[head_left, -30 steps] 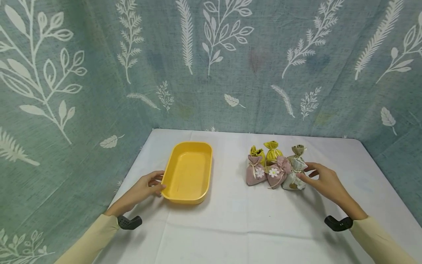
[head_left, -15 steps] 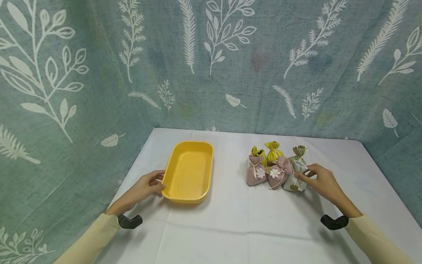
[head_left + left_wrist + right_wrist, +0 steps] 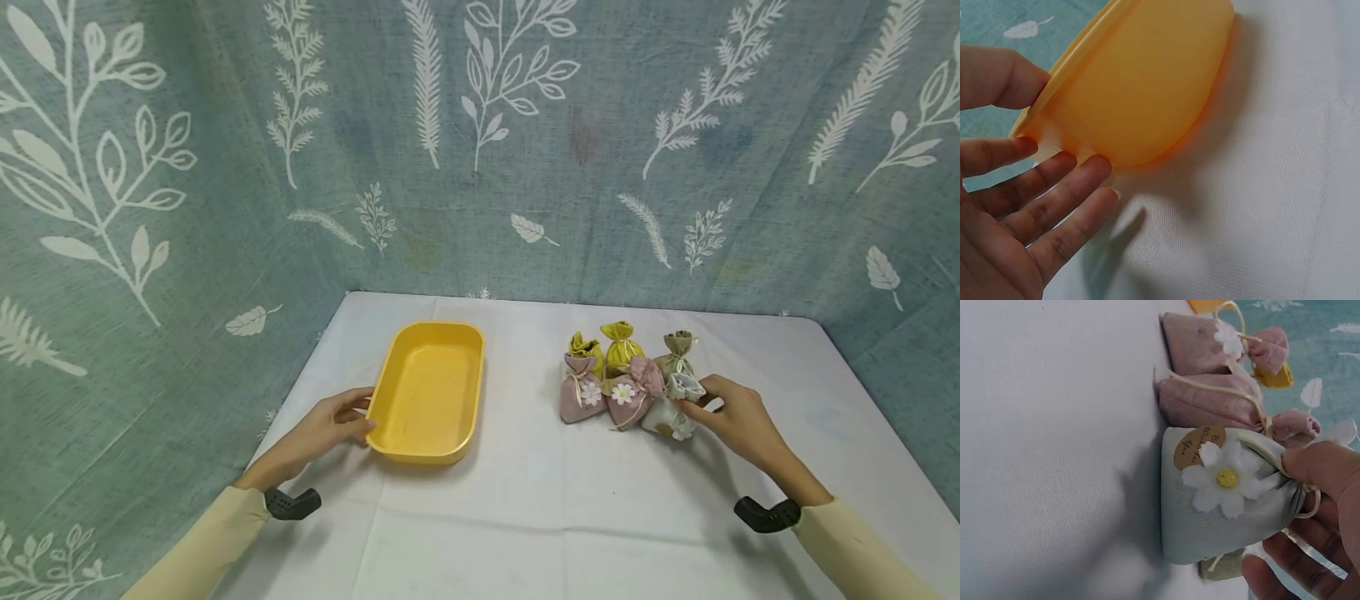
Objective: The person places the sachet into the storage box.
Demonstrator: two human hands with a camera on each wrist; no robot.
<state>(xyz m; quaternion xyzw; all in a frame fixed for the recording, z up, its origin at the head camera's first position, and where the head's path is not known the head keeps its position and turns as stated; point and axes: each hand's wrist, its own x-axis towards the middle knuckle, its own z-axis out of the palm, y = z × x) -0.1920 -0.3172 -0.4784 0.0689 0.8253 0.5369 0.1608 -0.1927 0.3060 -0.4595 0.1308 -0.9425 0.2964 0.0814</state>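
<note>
My right hand [image 3: 738, 414] pinches the pale drawstring sachet [image 3: 1194, 519], well right of the yellow tray [image 3: 433, 392] my left hand [image 3: 332, 423] holds.

A white-clothed table [image 3: 517, 508] bore a yellow tray [image 3: 431, 404] at the left hand [image 3: 333, 425]; left of the right hand's [image 3: 738, 421] grip sat two pink pouches [image 3: 577, 406] and two yellow pouches [image 3: 620, 356], an olive pouch [image 3: 667, 365] just beyond.

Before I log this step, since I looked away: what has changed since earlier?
The right hand now pinches the pale bag near its top, which has tipped toward the person, slightly right. The left hand, yellow tray and other bags stayed put.
</note>
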